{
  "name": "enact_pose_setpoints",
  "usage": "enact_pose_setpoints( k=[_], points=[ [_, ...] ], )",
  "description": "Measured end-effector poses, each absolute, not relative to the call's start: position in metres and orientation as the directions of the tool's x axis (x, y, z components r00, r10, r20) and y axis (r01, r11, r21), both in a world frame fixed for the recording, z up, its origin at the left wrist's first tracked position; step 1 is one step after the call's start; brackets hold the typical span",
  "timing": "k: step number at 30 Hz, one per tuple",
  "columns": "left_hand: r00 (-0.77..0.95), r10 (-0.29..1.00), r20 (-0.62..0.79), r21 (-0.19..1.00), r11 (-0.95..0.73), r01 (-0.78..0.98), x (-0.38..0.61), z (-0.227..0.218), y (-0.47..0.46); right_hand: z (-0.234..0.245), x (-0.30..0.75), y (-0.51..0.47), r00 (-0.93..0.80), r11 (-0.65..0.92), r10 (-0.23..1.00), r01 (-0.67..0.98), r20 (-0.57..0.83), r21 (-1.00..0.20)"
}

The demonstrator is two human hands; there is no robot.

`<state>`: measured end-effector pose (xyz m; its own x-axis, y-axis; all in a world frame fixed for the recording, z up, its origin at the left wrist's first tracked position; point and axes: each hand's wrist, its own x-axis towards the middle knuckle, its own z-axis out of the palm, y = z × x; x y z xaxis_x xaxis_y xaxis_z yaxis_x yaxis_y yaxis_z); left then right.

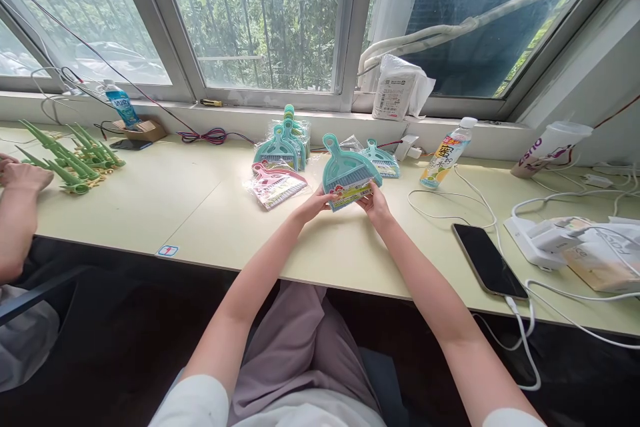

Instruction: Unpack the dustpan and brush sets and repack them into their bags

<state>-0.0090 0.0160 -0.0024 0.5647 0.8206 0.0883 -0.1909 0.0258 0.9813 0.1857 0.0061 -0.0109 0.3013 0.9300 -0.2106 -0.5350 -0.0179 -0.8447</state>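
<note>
1. While the left hand [317,204] pinches the lower left corner of a teal dustpan set [345,163], the right hand [376,204] pinches the lower right, probably to balance it and turn its printed label [354,192] toward the person.
2. Handle up, the set is between both hands over the table [200,207]; whether its lower edge touches, I cannot tell.
3. Just beyond, a wrapped pink set [280,185] lies leftward, with bunched teal sets [295,137] behind it, seemingly for easy reach.
4. Rightward, a phone [489,260] lies plugged into a white cable [513,307], likely charging.
5. Far left, a co-worker's hand [26,172] is near green spiky pieces [75,163], well apart.
</note>
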Motion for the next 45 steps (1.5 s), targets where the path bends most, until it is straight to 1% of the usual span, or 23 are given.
enact_pose_setpoints(
  k=[3, 7, 10, 13, 16, 19, 26, 30, 33, 35, 38, 40, 42, 45],
  points=[
    [0.584, 0.808, 0.079, 0.985, 0.027, -0.170, -0.010, -0.003, 0.016, -0.014, 0.189, 0.006, 0.307, -0.027, 0.927, -0.518, -0.215, -0.855],
    [0.598, 0.799, 0.068, 0.988, 0.029, -0.151, -0.011, -0.004, 0.016, -0.016, 0.192, 0.007, 0.305, -0.072, 0.918, -0.503, -0.255, -0.861],
    [0.592, 0.804, 0.057, 0.989, 0.034, -0.141, -0.011, -0.003, 0.016, -0.016, 0.194, 0.008, 0.287, -0.075, 0.929, -0.474, -0.235, -0.877],
    [0.555, 0.830, 0.058, 0.987, 0.037, -0.159, -0.012, -0.001, 0.016, -0.013, 0.191, 0.007, 0.229, -0.030, 0.961, -0.472, -0.155, -0.881],
    [0.509, 0.858, 0.071, 0.979, 0.037, -0.200, -0.017, 0.004, 0.018, -0.008, 0.185, 0.003, 0.099, 0.025, 0.995, -0.488, -0.028, -0.872],
    [0.530, 0.845, 0.074, 0.974, 0.053, -0.221, -0.022, 0.010, 0.017, -0.005, 0.177, -0.002, 0.011, 0.048, 0.999, -0.464, 0.049, -0.884],
    [0.568, 0.820, 0.070, 0.977, 0.058, -0.204, -0.021, 0.012, 0.010, -0.017, 0.175, 0.001, 0.099, 0.049, 0.995, -0.428, 0.008, -0.903],
    [0.589, 0.805, 0.067, 0.979, 0.059, -0.193, -0.019, 0.013, 0.009, -0.018, 0.178, 0.002, 0.113, 0.087, 0.993, -0.408, 0.044, -0.909],
    [0.627, 0.776, 0.067, 0.983, 0.058, -0.176, -0.021, 0.019, 0.005, -0.015, 0.176, -0.001, 0.134, 0.113, 0.989, -0.427, 0.061, -0.897],
    [0.678, 0.735, 0.018, 0.985, 0.102, -0.137, -0.021, 0.023, 0.001, -0.013, 0.173, -0.004, 0.172, 0.139, 0.983, -0.448, 0.068, -0.883],
    [0.791, 0.601, -0.114, 0.975, 0.221, -0.027, -0.017, 0.022, -0.003, -0.011, 0.171, -0.006, 0.229, 0.178, 0.971, -0.474, 0.074, -0.862],
    [0.823, 0.548, -0.149, 0.964, 0.266, -0.002, -0.014, 0.018, -0.002, -0.011, 0.172, -0.005, 0.253, 0.187, 0.965, -0.484, 0.068, -0.855],
    [0.796, 0.596, -0.109, 0.967, 0.249, -0.054, -0.012, 0.015, 0.002, -0.011, 0.174, -0.004, 0.267, 0.179, 0.962, -0.489, 0.048, -0.854],
    [0.657, 0.754, 0.008, 0.975, 0.141, -0.174, -0.012, 0.012, 0.011, -0.012, 0.175, -0.002, 0.267, 0.149, 0.963, -0.485, 0.016, -0.862]
  ],
)
